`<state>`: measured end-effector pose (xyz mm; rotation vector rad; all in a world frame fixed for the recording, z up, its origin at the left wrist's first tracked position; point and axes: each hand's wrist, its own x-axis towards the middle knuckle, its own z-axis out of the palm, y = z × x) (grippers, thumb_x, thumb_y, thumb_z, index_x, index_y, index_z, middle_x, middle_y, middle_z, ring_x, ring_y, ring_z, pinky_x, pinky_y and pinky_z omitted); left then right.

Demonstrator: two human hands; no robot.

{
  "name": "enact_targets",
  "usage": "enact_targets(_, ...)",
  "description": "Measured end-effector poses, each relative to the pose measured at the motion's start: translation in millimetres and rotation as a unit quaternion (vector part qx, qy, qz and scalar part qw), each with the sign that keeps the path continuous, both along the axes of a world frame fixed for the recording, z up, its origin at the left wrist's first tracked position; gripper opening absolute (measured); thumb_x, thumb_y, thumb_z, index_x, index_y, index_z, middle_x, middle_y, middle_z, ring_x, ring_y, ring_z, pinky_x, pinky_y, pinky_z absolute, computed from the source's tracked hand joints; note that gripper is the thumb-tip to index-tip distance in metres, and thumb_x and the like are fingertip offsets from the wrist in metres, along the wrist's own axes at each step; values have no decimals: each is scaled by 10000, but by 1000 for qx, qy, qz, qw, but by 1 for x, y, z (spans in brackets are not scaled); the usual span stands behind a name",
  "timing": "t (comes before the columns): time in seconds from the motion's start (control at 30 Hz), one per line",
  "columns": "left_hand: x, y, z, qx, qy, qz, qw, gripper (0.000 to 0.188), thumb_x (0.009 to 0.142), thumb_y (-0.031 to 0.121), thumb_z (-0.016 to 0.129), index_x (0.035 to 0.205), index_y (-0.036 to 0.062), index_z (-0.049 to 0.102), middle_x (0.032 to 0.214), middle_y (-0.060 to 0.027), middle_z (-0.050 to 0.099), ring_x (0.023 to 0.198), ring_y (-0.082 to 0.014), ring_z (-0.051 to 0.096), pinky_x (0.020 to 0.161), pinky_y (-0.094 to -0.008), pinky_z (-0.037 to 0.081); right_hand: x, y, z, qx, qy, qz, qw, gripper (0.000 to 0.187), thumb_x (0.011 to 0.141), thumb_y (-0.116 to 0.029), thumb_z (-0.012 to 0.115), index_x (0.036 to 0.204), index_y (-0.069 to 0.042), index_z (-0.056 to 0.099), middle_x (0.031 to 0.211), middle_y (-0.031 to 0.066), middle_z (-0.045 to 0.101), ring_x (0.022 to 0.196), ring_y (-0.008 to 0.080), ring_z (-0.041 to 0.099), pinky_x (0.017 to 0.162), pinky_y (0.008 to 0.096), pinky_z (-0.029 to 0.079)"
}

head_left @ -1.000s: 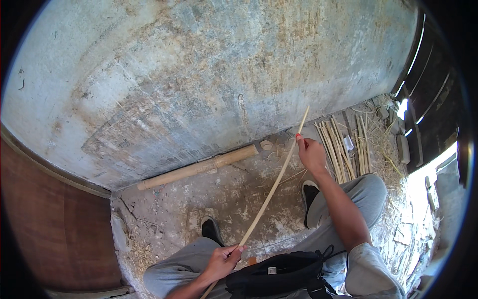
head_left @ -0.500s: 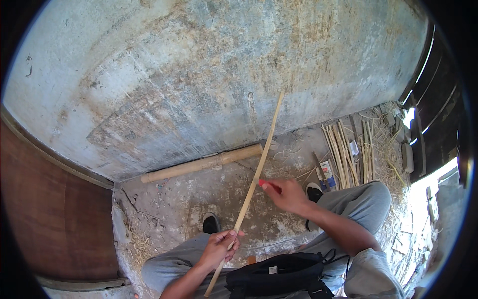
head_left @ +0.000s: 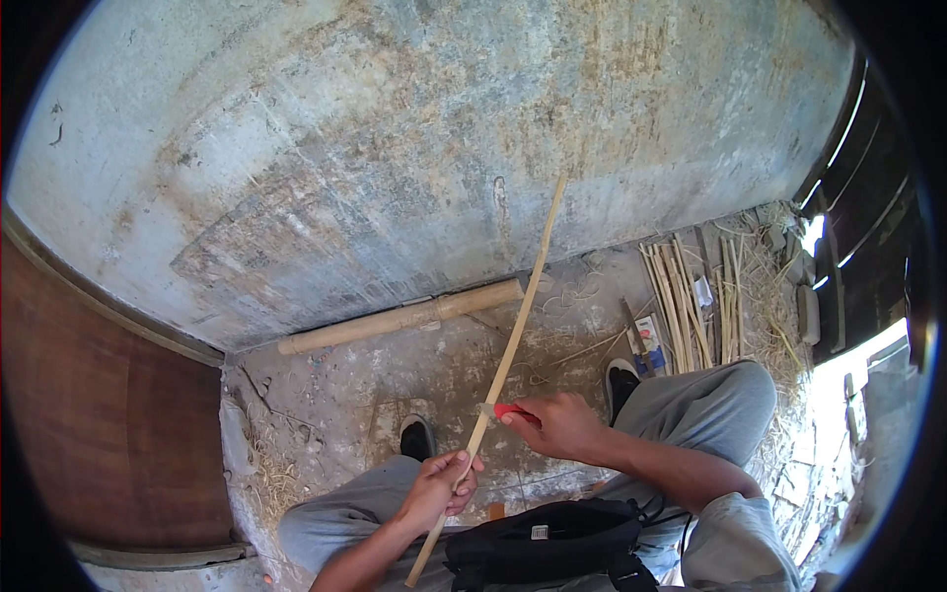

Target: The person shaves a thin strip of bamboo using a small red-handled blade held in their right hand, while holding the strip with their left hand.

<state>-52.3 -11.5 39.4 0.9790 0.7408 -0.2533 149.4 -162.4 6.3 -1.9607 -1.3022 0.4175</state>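
A long, pale bamboo strip [head_left: 518, 331] slants up from my lap toward the wall. My left hand [head_left: 444, 488] is closed around its lower part, with the near end sticking out below the fist. In my right hand [head_left: 562, 426] is a red-handled knife [head_left: 515, 412], gripped with the fingers wrapped round it. Its short blade touches the strip a little above my left hand. Part of the handle is hidden by my fingers.
A thick bamboo pole [head_left: 395, 318] lies along the foot of the stained wall [head_left: 395, 148]. Several bamboo strips [head_left: 681, 306] lie on the right beside a long blade [head_left: 632, 326] and shavings [head_left: 774, 326]. A black bag [head_left: 547, 543] rests on my lap, and a brown panel [head_left: 109, 414] stands left.
My right hand has drawn the knife down along the strip, toward my left hand. The left hand and the strip have stayed nearly where they were.
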Motion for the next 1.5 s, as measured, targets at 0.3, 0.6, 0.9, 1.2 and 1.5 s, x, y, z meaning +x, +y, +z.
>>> enact_targets(0.3,-1,-2,-12,-169,-15,62,984,409,1097,402,386,1053,32,556,575,3,385,419,-116,354,389,-270,315,2,-2,-1,32,26,0,999,358,978,-378,611,901,-39,695,731,185,689,628,403,669,584,504,524)
enact_targets(0.6,-4,-15,-21,112,-2,2,994,403,1118,342,368,989,10,556,550,14,386,424,-88,320,404,-258,290,0,-2,1,-13,-12,15,1000,366,980,-402,598,908,-56,692,766,170,711,651,401,681,605,514,534)
enact_targets(0.9,-4,-19,-23,120,18,-10,992,462,1125,337,324,1103,-34,598,553,12,356,422,-77,304,400,-262,254,-2,-2,-2,0,1,14,1000,356,979,-392,602,936,-54,705,781,174,713,669,407,683,616,510,534)
enact_targets(1.2,-6,-17,-17,49,-5,3,999,446,1121,352,352,1118,-29,584,585,19,338,427,-73,309,405,-265,254,-4,-3,1,10,25,29,999,336,963,-364,634,915,-40,708,742,193,697,651,422,671,596,512,525)
enact_targets(1.5,-9,-24,-23,118,6,-3,993,464,1117,393,342,1026,-12,548,563,27,310,420,-71,276,399,-265,214,1,-1,-1,-4,-13,5,1000,357,966,-403,620,906,-62,708,735,166,703,642,406,675,589,515,522)
